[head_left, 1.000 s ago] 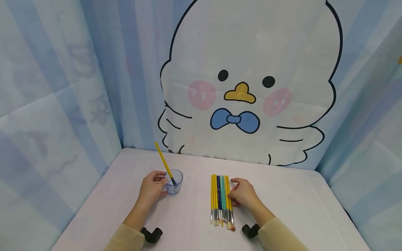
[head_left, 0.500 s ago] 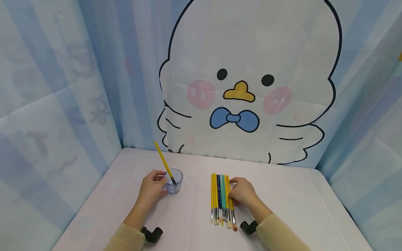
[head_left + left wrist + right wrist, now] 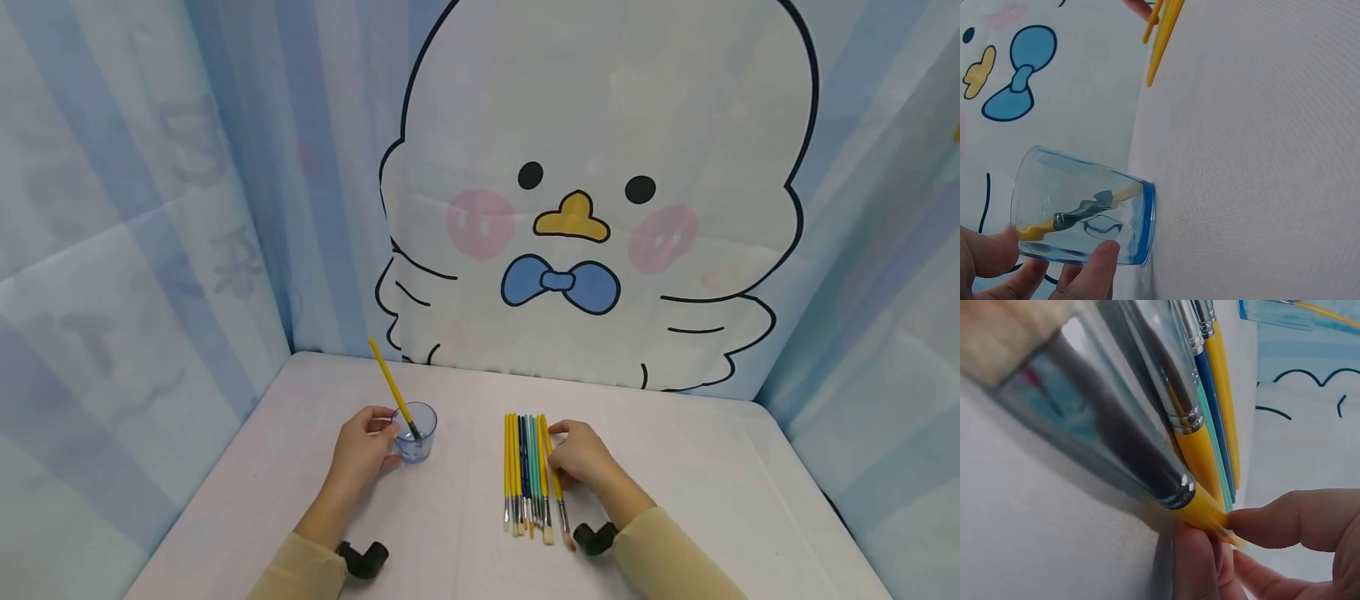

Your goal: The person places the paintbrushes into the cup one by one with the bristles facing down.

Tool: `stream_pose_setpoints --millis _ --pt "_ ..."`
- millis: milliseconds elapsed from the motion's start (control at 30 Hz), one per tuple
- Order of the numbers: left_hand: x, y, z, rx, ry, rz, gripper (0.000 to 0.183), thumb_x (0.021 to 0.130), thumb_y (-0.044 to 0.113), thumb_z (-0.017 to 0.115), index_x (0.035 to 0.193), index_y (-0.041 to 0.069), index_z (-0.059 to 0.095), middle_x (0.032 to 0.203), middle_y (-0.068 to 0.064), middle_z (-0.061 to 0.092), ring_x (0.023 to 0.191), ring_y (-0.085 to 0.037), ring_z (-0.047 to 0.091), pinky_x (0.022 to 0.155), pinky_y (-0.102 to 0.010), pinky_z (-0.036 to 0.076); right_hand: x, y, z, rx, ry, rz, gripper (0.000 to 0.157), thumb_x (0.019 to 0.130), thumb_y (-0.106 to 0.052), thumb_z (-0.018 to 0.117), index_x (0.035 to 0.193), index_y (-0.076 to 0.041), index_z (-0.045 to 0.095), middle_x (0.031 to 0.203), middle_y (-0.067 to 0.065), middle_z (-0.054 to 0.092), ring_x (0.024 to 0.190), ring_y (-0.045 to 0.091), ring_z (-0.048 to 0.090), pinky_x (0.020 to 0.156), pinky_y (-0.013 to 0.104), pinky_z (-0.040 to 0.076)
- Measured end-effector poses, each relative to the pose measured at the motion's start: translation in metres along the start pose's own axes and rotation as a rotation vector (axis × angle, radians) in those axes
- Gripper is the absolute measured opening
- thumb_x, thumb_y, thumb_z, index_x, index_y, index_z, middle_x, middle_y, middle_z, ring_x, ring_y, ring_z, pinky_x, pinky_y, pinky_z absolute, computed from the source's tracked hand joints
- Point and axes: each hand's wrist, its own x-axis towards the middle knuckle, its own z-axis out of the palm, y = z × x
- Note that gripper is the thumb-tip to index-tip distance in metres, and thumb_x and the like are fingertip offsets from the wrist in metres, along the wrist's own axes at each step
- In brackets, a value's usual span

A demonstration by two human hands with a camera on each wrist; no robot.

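Place: curtained tabletop booth | cartoon-bird backdrop (image 3: 585, 92) | blue-striped hangings (image 3: 127, 250) | pale table (image 3: 450, 533)

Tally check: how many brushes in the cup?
1: a yellow-handled brush, leaning in the clear cup gripped by the left hand; no others show through its wall.

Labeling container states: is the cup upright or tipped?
Upright. In the head view the cup has its rim facing up and its base toward the table; a yellow-handled brush leans inside, bristles down.
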Motion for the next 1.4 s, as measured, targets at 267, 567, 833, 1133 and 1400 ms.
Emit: stream_pose_setpoints --millis 267,567,833,1133,1400 --pt "-0.001 0.000 0.000 0.004 -0.004 -0.003 0.036 0.108 0.013 0.062 0.144 0.008 0.060 0.135 -0.022 0.058 0.120 -0.038 0.065 0.088 -0.041 0.070 -0.001 0.008 -0.002 0.165 -0.012 -0.067 0.065 0.085 0.003 0.072 0.148 -0.008 0.059 0.097 0.011 0.062 0.065 0.019 0.059 0.052 0.026 0.058" --pt "0.000 -0.001 0.000 0.010 -0.006 0.001 0.036 0.108 0.013 0.062 0.144 0.008 0.059 0.136 -0.022 0.057 0.120 -0.038 0.065 0.089 -0.041 0.069 -0.006 0.007 -0.003 0.419 -0.047 -0.104 0.068 0.087 0.007 0.074 0.151 -0.013 0.058 0.100 0.009 0.061 0.080 0.021 0.062 0.062 0.030 0.065" --pt "-0.001 -0.002 -0.001 0.006 -0.005 0.011 0.036 0.108 0.012 0.062 0.144 0.007 0.059 0.136 -0.023 0.057 0.120 -0.038 0.065 0.090 -0.042 0.069 -0.016 -0.005 0.002 0.544 -0.038 -0.198 0.071 0.087 0.007 0.074 0.152 -0.016 0.058 0.107 0.010 0.061 0.084 0.022 0.062 0.068 0.036 0.068" --pt "-0.001 -0.005 0.000 -0.016 -0.006 0.021 0.036 0.107 0.010 0.061 0.143 0.004 0.059 0.133 -0.022 0.057 0.115 -0.035 0.065 0.087 -0.041 0.070 -0.023 -0.018 0.014 0.652 -0.001 -0.289 0.069 0.089 0.007 0.072 0.151 -0.019 0.058 0.107 0.008 0.060 0.083 0.020 0.062 0.066 0.032 0.067" --pt "-0.001 -0.003 -0.001 -0.020 -0.013 0.019 0.035 0.108 0.012 0.061 0.142 0.005 0.060 0.134 -0.023 0.055 0.116 -0.036 0.065 0.088 -0.042 0.070 -0.026 -0.035 0.025 0.756 0.055 -0.368 0.069 0.090 0.011 0.068 0.152 -0.018 0.056 0.105 0.009 0.059 0.071 0.011 0.061 0.064 0.028 0.066"
